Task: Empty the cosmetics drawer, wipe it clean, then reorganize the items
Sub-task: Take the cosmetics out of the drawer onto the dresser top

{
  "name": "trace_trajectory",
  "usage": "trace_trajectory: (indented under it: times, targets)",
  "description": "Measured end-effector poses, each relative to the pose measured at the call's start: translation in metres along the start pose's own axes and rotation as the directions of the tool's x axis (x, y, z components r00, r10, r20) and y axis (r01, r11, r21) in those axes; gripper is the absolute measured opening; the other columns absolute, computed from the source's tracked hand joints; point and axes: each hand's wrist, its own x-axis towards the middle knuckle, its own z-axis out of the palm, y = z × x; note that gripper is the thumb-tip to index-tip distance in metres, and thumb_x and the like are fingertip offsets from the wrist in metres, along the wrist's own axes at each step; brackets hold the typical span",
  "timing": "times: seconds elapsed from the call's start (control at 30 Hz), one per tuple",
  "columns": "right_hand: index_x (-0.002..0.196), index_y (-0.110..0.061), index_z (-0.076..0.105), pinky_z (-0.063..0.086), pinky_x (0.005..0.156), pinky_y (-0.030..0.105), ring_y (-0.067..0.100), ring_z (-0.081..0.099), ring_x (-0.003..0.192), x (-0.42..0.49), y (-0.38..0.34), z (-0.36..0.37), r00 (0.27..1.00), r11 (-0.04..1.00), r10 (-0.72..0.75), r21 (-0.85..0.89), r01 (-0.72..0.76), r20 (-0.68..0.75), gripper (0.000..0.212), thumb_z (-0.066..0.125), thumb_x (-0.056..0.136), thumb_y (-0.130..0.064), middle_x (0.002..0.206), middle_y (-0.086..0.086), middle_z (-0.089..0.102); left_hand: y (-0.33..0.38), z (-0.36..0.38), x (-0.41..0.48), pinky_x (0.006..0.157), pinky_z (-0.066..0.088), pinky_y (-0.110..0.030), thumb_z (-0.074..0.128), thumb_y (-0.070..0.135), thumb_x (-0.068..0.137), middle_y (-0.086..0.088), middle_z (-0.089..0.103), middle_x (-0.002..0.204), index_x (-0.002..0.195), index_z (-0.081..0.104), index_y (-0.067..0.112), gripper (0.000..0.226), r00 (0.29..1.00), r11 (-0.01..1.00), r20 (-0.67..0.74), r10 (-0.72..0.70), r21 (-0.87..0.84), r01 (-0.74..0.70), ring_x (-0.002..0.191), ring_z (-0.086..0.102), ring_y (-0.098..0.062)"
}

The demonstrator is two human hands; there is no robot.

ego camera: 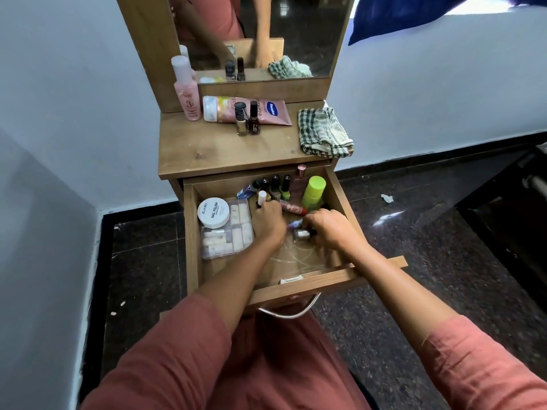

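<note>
The wooden drawer (299, 284) is pulled open under the dresser top (225, 149). Inside lie a white nail polish remover tub (213, 212), a clear plastic box (226, 238) of small tubes, several nail polish bottles (276, 187) at the back and a lime green bottle (313, 192). My left hand (268, 223) is inside the drawer, closed around a small white-capped bottle (261, 197). My right hand (331, 229) grips a silvery nail polish bottle (302, 234) lying on the drawer floor. A red lip product (293, 209) lies between my hands.
On the dresser top stand a pink bottle (187, 97), a lying pink Vaseline tube (251, 110), two nail polish bottles (248, 118) and a green checked cloth (324, 133). A mirror (266, 31) rises behind. Dark stone floor surrounds the dresser; white walls left and behind.
</note>
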Motion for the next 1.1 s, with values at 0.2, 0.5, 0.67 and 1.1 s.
trace_trajectory:
  times: [0.2, 0.5, 0.67, 1.1]
  targets:
    - [0.106, -0.01, 0.06, 0.052, 0.083, 0.043, 0.032, 0.061, 0.099, -0.001, -0.001, -0.009, 0.993, 0.951, 0.102, 0.285, -0.117, 0.067, 0.031, 0.067, 0.077, -0.016, 0.109, 0.012, 0.06, 0.002, -0.008, -0.002, 0.068, 0.048, -0.036, 0.068, 0.021, 0.08, -0.016, 0.063, 0.091, 0.071, 0.052, 0.006, 0.024, 0.996, 0.971, 0.058, -0.071, -0.227, 0.082, 0.086, 0.061, -0.032]
    - [0.1, -0.004, 0.067, 0.039, 0.07, 0.022, 0.027, 0.061, 0.095, -0.002, -0.007, -0.036, 0.99, 0.919, 0.098, 0.392, -0.05, -0.104, 0.026, 0.069, 0.075, -0.009, 0.101, 0.015, 0.068, -0.005, -0.03, -0.009, 0.061, 0.038, -0.029, 0.071, 0.02, 0.075, -0.009, 0.057, 0.078, 0.084, 0.063, 0.003, 0.021, 0.997, 0.957, 0.069, -0.033, -0.287, 0.052, 0.075, 0.058, -0.025]
    - [0.1, -0.002, 0.067, 0.05, 0.084, 0.034, 0.026, 0.06, 0.095, 0.001, -0.021, -0.06, 0.972, 0.874, 0.126, 0.486, -0.014, -0.198, 0.026, 0.068, 0.074, -0.005, 0.102, 0.017, 0.066, -0.004, -0.053, -0.011, 0.065, 0.038, -0.022, 0.069, 0.014, 0.075, -0.014, 0.071, 0.094, 0.092, 0.069, 0.003, 0.02, 0.999, 0.914, -0.029, 0.029, -0.404, -0.038, 0.078, 0.06, -0.018]
    - [0.108, -0.002, 0.061, 0.047, 0.083, 0.015, 0.019, 0.06, 0.096, 0.065, -0.074, -0.139, 0.889, 0.84, 0.035, 0.495, 0.22, -0.456, 0.032, 0.067, 0.077, 0.001, 0.109, 0.014, 0.065, -0.027, -0.141, 0.035, 0.079, 0.049, -0.022, 0.069, 0.009, 0.078, -0.011, 0.068, 0.102, 0.106, 0.064, 0.001, 0.029, 0.92, 0.84, -0.389, 0.035, -0.488, -0.238, 0.084, 0.056, -0.009]
